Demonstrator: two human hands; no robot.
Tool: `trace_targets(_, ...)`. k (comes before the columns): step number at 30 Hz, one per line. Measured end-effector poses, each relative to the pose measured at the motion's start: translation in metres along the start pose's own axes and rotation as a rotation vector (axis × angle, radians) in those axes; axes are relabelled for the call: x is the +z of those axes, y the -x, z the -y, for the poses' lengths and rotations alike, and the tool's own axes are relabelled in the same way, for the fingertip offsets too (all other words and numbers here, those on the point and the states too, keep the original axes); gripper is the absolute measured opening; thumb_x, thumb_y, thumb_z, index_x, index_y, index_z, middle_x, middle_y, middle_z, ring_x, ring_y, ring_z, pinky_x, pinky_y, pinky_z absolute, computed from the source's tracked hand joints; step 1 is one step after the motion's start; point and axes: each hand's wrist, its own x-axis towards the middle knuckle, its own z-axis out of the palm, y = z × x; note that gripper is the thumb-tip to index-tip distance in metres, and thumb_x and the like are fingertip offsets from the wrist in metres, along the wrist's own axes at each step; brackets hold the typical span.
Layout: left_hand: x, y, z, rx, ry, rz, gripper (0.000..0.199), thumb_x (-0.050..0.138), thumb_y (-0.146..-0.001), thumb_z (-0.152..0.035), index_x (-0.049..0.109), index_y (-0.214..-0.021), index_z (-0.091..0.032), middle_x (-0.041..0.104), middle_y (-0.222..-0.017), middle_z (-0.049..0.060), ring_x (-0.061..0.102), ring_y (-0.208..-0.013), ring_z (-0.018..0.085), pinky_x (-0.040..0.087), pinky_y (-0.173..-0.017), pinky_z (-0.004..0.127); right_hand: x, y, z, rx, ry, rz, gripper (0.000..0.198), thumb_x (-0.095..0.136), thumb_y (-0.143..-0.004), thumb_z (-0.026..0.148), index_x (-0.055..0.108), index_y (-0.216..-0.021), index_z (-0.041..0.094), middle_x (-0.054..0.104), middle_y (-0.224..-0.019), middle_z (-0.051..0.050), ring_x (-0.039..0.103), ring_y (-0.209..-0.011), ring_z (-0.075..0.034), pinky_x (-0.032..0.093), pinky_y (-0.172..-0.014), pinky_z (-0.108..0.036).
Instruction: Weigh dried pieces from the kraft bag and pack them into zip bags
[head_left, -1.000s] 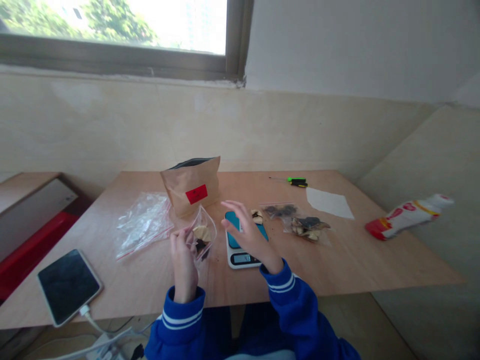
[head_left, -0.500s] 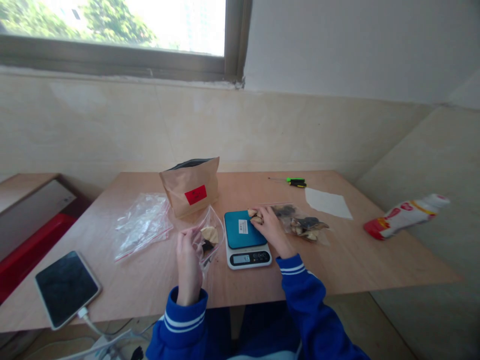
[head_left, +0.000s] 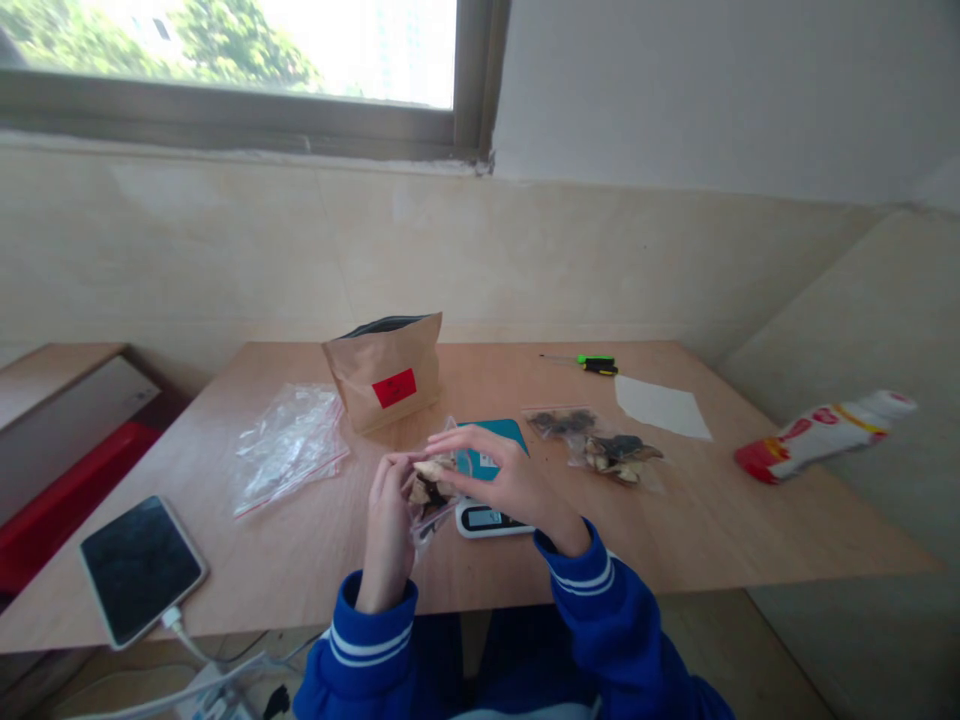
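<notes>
My left hand pinches a clear zip bag that holds pale and dark dried slices. At the bag's mouth, my right hand curves its fingers and thumb around some pale dried slices. Part of the bag's opening is hidden by the fingers. Beneath the right hand is a digital kitchen scale with a teal top, partly covered by that hand; its reading is too small to make out. Right of the scale lie a bag of dark dried pieces and a bag of mixed dried slices.
A brown paper pouch with a red label stands open behind. Empty clear bags and a charging tablet lie left. Screwdrivers, white paper and a red-and-white bottle are to the right.
My right hand has lifted pale slices off the scale and moved left to the bag's mouth. My left hand has shifted slightly right with the bag.
</notes>
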Motion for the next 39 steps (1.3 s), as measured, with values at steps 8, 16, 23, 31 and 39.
trace_targets(8,-0.007,0.001,-0.014,-0.187,0.021,0.278,0.021,0.069,-0.070,-0.037,0.058,-0.073,-0.020,0.072,-0.095,0.006,0.069,-0.090,0.025,0.055,-0.066,0.032,-0.008,0.034,-0.036,0.268,-0.191,-0.160,0.041,0.055,-0.093,0.037,0.052,-0.132,0.027,0.053,-0.140,-0.007,0.049,-0.131,-0.019,0.041,-0.109,-0.039)
trace_targets(16,-0.001,0.003,-0.010,0.016,-0.091,0.323,0.032,0.069,-0.075,-0.044,0.074,-0.090,-0.016,0.064,-0.126,0.014,0.059,-0.119,0.030,0.048,-0.094,0.034,0.007,0.049,-0.037,0.330,-0.222,-0.478,0.028,0.073,-0.077,0.046,0.062,-0.071,0.021,0.064,-0.071,0.000,0.062,-0.072,-0.016,0.051,-0.072,-0.029)
trace_targets(23,-0.015,0.004,0.003,0.026,0.015,0.456,0.052,0.067,-0.076,-0.056,0.068,-0.113,-0.019,0.067,-0.122,0.014,0.065,-0.108,0.029,0.054,-0.085,0.038,0.014,0.050,-0.032,0.324,-0.224,-0.970,0.032,0.069,-0.081,0.044,0.052,-0.067,0.021,0.060,-0.057,0.003,0.058,-0.056,-0.013,0.048,-0.061,-0.026)
trace_targets(31,-0.010,0.012,0.014,0.383,-0.270,0.084,0.033,0.066,-0.081,-0.047,0.073,-0.092,-0.016,0.074,-0.079,0.003,0.066,-0.067,0.014,0.053,-0.061,0.022,0.020,0.059,-0.025,0.325,-0.087,-0.988,0.044,0.063,-0.084,0.052,0.046,-0.059,0.020,0.061,-0.051,0.002,0.058,-0.048,-0.013,0.048,-0.055,-0.025)
trace_targets(39,-0.012,0.020,-0.005,0.650,-0.518,0.129,0.024,0.059,-0.089,-0.037,0.074,-0.102,-0.024,0.071,-0.117,0.004,0.063,-0.112,0.021,0.048,-0.098,0.032,0.018,0.067,-0.022,0.287,-0.083,-0.799,0.026,0.063,-0.086,0.044,0.066,-0.079,0.019,0.072,-0.069,-0.002,0.069,-0.062,-0.016,0.054,-0.058,-0.026)
